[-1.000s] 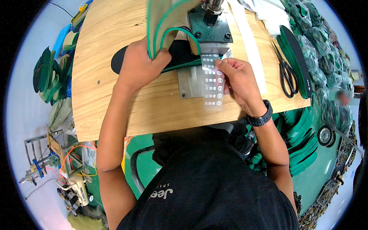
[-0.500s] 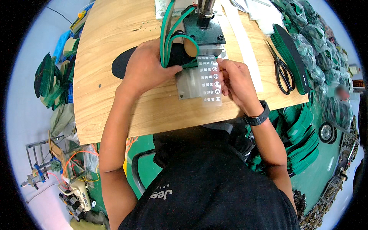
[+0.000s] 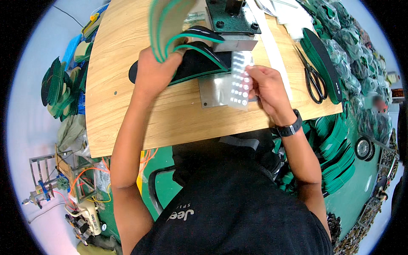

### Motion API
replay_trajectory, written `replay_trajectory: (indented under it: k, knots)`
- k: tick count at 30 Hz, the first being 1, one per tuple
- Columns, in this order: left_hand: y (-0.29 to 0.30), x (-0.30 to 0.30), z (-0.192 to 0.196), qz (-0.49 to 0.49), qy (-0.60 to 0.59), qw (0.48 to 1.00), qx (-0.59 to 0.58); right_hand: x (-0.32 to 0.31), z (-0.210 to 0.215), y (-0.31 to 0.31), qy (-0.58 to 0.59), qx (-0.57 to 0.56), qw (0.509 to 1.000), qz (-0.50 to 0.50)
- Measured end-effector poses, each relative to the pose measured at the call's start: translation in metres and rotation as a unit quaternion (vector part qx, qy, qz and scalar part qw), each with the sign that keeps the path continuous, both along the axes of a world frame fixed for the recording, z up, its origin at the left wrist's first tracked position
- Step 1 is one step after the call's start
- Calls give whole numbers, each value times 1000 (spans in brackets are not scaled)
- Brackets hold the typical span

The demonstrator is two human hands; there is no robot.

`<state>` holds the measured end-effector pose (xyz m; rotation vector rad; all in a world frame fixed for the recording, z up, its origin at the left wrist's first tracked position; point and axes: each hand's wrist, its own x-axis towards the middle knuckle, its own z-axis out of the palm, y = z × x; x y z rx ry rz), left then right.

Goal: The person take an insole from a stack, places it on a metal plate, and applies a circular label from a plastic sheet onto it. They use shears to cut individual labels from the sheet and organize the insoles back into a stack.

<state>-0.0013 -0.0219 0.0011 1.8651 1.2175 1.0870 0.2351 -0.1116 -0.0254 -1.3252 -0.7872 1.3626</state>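
Several shoe insoles [image 3: 199, 63], black with green edges, are bunched under and in my left hand [image 3: 154, 76], which is closed round them. Their upper layers are bent up and back, blurred by motion, while the bottom one lies along the table. Between thumb and fingers my right hand [image 3: 268, 87] pinches a translucent strip of transfer labels [image 3: 240, 91] with a row of white printed marks. The strip hangs over a flat metal plate [image 3: 212, 95], close to the insoles' right end. Just beyond stands a press head [image 3: 234, 25] with a dark bolted plate and a metal block.
Black-handled scissors [image 3: 314, 83] lie at the table's right, beside a stack of insoles [image 3: 325, 68]. A long white strip [image 3: 274, 55] runs along the wooden table [image 3: 114, 119]. More insoles are piled at left [image 3: 57, 87] and below right [image 3: 331, 148]; bagged ones line the far right.
My left hand has shifted slightly away from me and swung the upper insoles up and back, left of the press. The label strip has moved a little right and tilted with my right hand.
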Motion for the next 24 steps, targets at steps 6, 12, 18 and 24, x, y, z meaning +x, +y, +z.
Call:
replay_trajectory:
  k: [6,12,18,24]
  knots:
    - [8,-8,-6,33,-129,990,-37,-9,3,10,-41,-27,997,61]
    - [8,-13,-6,16,-45,999,-9,-9,3,13,-102,-20,992,72]
    - [10,-11,-9,5,-70,997,-14,-6,4,17,-80,-26,995,61]
    - [4,-9,-7,35,-41,998,-14,-8,7,15,-76,-44,995,55]
